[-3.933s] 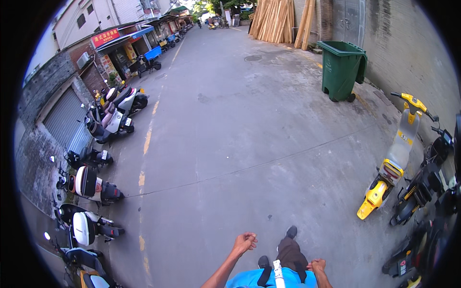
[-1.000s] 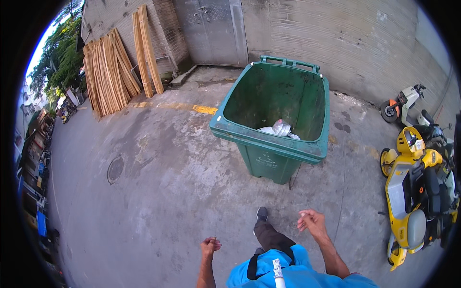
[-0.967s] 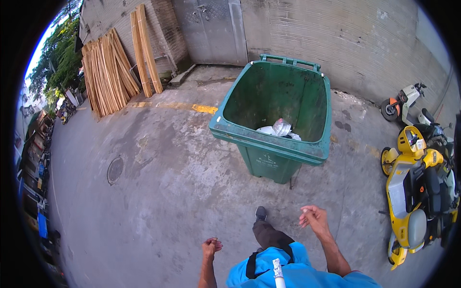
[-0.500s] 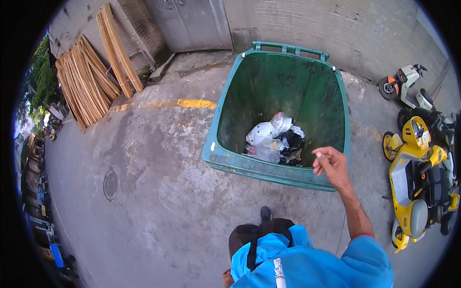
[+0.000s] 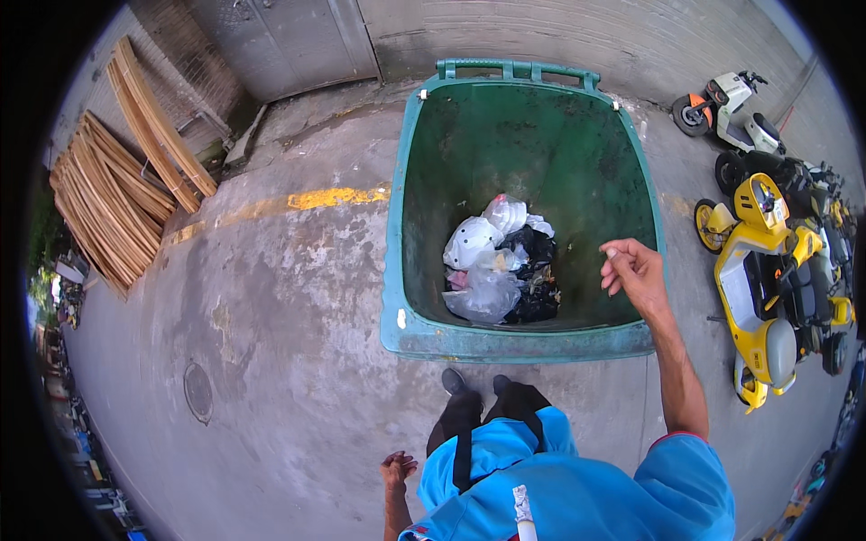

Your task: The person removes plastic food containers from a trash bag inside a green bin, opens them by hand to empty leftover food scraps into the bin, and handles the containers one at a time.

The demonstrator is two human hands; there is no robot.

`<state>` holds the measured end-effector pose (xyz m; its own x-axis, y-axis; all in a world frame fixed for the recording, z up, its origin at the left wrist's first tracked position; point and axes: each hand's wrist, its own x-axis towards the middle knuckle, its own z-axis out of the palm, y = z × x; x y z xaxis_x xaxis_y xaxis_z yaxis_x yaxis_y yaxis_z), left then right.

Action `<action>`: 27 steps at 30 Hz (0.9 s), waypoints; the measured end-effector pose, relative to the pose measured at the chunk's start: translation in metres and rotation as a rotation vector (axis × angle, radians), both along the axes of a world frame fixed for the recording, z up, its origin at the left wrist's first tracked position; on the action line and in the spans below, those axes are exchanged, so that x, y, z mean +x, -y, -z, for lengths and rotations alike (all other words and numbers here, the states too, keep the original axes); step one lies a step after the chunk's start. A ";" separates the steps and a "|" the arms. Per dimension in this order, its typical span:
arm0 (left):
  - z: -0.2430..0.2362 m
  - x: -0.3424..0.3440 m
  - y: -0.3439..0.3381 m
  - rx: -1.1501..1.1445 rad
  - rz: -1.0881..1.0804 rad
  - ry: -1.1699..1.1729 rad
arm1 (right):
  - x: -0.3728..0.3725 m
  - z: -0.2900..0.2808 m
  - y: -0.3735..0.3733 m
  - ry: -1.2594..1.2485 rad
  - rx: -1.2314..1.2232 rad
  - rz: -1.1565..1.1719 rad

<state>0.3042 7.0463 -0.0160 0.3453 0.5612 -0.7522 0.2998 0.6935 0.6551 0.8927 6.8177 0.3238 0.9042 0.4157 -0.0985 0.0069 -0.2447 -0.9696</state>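
A large green wheeled bin [image 5: 523, 343] stands lidless in front of me, its mouth facing up. Low inside it lie a clear plastic bag [image 5: 487, 296], black bags [image 5: 541, 302] and a white rounded piece of rubbish with dark spots [image 5: 473, 242]. Over the bin's right side hovers my right hand [image 5: 637, 275], fingers curled and thumb pressed to the index finger; whatever the pinch holds, if anything, is too small to make out. My left hand [image 5: 398, 469] hangs low beside my body, empty, its fingers loosely apart. A cigarette with long ash [image 5: 523, 509] juts up at the lower edge.
Several parked scooters, a yellow one [image 5: 758, 279] nearest, line the right side. Long wooden strips [image 5: 113, 198] lean at the far left by a brick wall. Behind the bin are a grey metal door [image 5: 289, 41] and a wall. A round manhole cover [image 5: 198, 393] lies at left.
I have come closer to the bin, and more of the rubbish shows. My right hand has moved further in over the opening. My left hand has swung into fuller view.
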 end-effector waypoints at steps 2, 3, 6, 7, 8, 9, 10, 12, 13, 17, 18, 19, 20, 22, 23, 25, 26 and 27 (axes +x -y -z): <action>-0.005 0.014 -0.028 0.013 0.051 0.021 | 0.000 -0.001 -0.006 -0.006 -0.015 0.015; -0.008 0.019 -0.038 0.019 0.072 0.032 | 0.001 -0.001 -0.009 -0.006 -0.021 0.015; -0.009 0.032 -0.059 0.018 0.097 -0.022 | 0.013 0.001 -0.018 -0.005 -0.054 0.001; -0.008 0.037 -0.062 0.014 0.096 -0.048 | 0.019 0.004 -0.020 -0.004 -0.067 -0.010; -0.006 0.045 -0.068 0.012 0.095 -0.148 | 0.026 0.007 -0.020 -0.016 -0.060 -0.008; -0.005 0.048 -0.064 0.009 0.088 -0.082 | 0.036 0.008 -0.021 -0.005 -0.085 -0.007; -0.010 0.048 -0.064 0.020 0.086 -0.028 | 0.043 0.013 -0.026 0.001 -0.097 -0.019; -0.014 0.052 -0.070 0.034 0.078 0.097 | 0.057 0.019 -0.043 0.011 -0.089 -0.042; -0.009 0.055 -0.072 0.037 0.083 0.093 | 0.064 0.018 -0.054 -0.004 -0.121 -0.042; -0.011 0.029 -0.094 0.100 0.179 0.019 | 0.067 0.024 -0.071 -0.006 -0.173 -0.065; -0.003 0.018 -0.106 0.116 0.182 0.083 | 0.066 0.025 -0.075 -0.014 -0.196 -0.061; -0.002 0.013 -0.119 0.120 0.190 0.141 | 0.065 0.028 -0.080 -0.002 -0.213 -0.051; 0.001 0.011 -0.135 0.103 0.199 0.109 | 0.066 0.029 -0.086 0.009 -0.230 -0.041; 0.007 0.012 -0.171 0.069 0.216 0.056 | 0.064 0.033 -0.103 0.039 -0.265 -0.025; 0.008 0.011 -0.193 0.087 0.244 0.051 | 0.061 0.038 -0.113 0.015 -0.275 0.004; 0.008 0.009 -0.242 0.119 0.292 0.049 | 0.057 0.043 -0.134 -0.024 -0.298 0.058; 0.014 0.013 -0.269 0.087 0.296 0.141 | 0.055 0.050 -0.142 -0.039 -0.308 0.061; 0.021 0.018 -0.297 0.028 0.255 -0.160 | 0.054 0.056 -0.147 -0.055 -0.319 0.067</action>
